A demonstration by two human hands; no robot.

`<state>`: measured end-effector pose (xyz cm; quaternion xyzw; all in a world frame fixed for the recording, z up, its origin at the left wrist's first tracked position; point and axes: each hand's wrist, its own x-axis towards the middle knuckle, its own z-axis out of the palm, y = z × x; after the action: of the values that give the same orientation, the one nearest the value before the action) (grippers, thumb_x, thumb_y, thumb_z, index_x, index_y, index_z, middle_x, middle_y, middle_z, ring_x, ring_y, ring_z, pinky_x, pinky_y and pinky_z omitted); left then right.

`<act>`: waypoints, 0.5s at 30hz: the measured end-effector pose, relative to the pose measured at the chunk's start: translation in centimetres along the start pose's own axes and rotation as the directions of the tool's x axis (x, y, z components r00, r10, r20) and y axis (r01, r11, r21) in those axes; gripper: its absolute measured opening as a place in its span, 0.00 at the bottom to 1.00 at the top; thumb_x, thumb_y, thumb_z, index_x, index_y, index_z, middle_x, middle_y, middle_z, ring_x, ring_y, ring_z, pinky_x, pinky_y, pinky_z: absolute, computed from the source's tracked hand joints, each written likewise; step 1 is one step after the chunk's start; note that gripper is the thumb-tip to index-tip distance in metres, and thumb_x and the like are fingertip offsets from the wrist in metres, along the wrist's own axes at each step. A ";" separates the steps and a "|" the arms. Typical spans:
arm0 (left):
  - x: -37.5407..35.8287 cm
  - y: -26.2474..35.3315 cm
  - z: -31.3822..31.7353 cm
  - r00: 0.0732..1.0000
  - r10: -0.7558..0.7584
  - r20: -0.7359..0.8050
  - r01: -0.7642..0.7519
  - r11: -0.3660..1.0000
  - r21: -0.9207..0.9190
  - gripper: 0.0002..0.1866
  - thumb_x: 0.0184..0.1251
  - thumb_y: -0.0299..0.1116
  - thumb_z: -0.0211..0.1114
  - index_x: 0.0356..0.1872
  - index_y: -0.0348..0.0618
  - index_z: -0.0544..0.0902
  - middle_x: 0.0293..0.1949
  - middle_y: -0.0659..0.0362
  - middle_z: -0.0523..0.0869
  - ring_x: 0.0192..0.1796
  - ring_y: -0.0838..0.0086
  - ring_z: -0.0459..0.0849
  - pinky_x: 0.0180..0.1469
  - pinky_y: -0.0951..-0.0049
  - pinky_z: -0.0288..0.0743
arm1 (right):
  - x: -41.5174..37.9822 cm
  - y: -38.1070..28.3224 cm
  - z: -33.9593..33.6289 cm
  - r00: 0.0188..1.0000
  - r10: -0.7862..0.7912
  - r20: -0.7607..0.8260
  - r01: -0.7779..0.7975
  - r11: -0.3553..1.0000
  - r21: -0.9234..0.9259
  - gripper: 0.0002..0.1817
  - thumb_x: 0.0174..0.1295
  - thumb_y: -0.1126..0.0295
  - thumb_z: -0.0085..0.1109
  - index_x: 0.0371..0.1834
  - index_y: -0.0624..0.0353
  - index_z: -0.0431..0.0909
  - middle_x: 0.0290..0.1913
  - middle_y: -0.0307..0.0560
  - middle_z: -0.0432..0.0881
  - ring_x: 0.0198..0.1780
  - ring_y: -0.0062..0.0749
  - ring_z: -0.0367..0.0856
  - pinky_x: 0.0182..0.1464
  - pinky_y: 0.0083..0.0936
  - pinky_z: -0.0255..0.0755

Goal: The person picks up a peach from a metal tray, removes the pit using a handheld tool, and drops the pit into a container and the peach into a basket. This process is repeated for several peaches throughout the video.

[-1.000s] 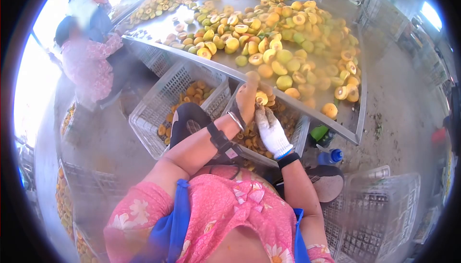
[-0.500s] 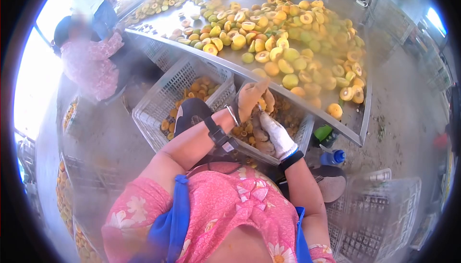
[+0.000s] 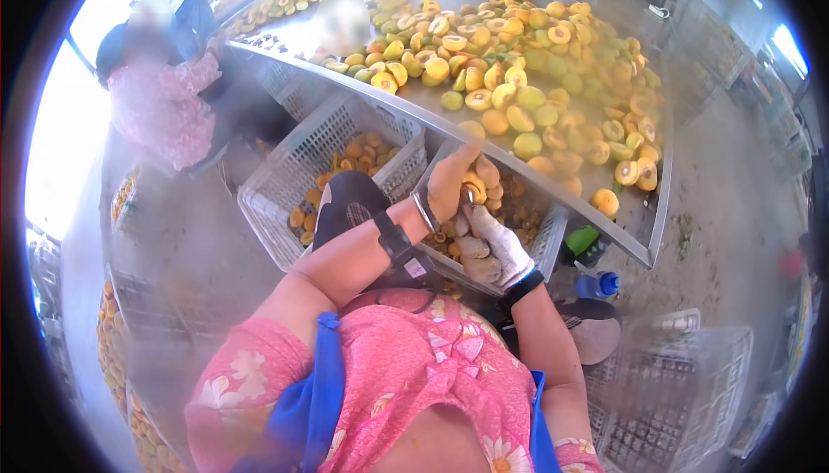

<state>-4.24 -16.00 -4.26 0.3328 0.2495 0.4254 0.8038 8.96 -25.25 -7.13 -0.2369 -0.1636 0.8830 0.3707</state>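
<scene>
My left hand, in a stained tan glove, is closed around a halved apricot whose cut face is turned toward my right hand. In my right hand, gloved in white with a tan palm, is a small metal-tipped tool. Its tip is right at the apricot's cut face, while most of the tool is hidden by my fingers. Both hands are over a white plastic crate holding apricot pieces, just below the metal table's near edge.
A metal table bears many halved apricots. Another white crate with fruit stands left of my hands. A blue bottle and stacked crates are at right. A person in pink sits at left.
The apricot's cut face now shows more plainly between my hands. My right hand has turned a little, showing more of its curled fingers. The view has shifted slightly.
</scene>
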 end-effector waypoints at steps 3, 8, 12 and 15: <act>0.0 0.3 -0.2 0.977 0.051 -0.206 -0.077 0.990 -0.121 0.29 0.80 0.57 0.52 0.24 0.44 0.78 0.27 0.54 0.84 0.28 0.62 0.84 0.34 0.59 0.81 | 0.0 0.1 -0.7 0.994 0.053 0.097 -0.059 0.996 0.062 0.21 0.74 0.43 0.51 0.47 0.50 0.75 0.20 0.32 0.66 0.10 0.18 0.55 0.10 0.16 0.51; 1.5 6.7 -7.9 0.829 0.457 -0.323 -0.419 0.889 0.182 0.23 0.80 0.48 0.53 0.30 0.42 0.81 0.29 0.55 0.84 0.33 0.63 0.85 0.39 0.62 0.82 | -0.8 0.7 -1.6 0.993 0.029 0.117 -0.041 0.994 0.102 0.22 0.74 0.43 0.52 0.49 0.51 0.74 0.20 0.32 0.67 0.11 0.18 0.58 0.11 0.17 0.54; 2.0 11.1 -11.2 0.522 0.758 0.392 0.086 -0.504 0.860 0.08 0.65 0.28 0.61 0.42 0.43 0.85 0.38 0.52 0.86 0.44 0.61 0.85 0.45 0.62 0.80 | 1.1 0.6 -2.2 0.930 -0.043 -0.365 -0.084 0.942 -0.325 0.20 0.74 0.43 0.52 0.44 0.48 0.77 0.20 0.31 0.70 0.12 0.18 0.62 0.13 0.18 0.55; 7.7 10.1 -9.7 0.737 0.616 0.279 -0.039 -0.373 0.927 0.19 0.59 0.44 0.68 0.47 0.44 0.86 0.48 0.48 0.86 0.52 0.52 0.84 0.53 0.56 0.79 | 2.6 1.0 -3.8 0.829 -0.230 -0.509 -0.262 0.645 -0.718 0.23 0.74 0.45 0.52 0.50 0.56 0.78 0.20 0.34 0.73 0.16 0.17 0.70 0.16 0.21 0.62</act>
<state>-12.13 -2.12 -3.98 0.7906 0.5059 0.3447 -0.0103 8.88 -23.61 -11.55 -0.6190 -0.4018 0.6234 0.2583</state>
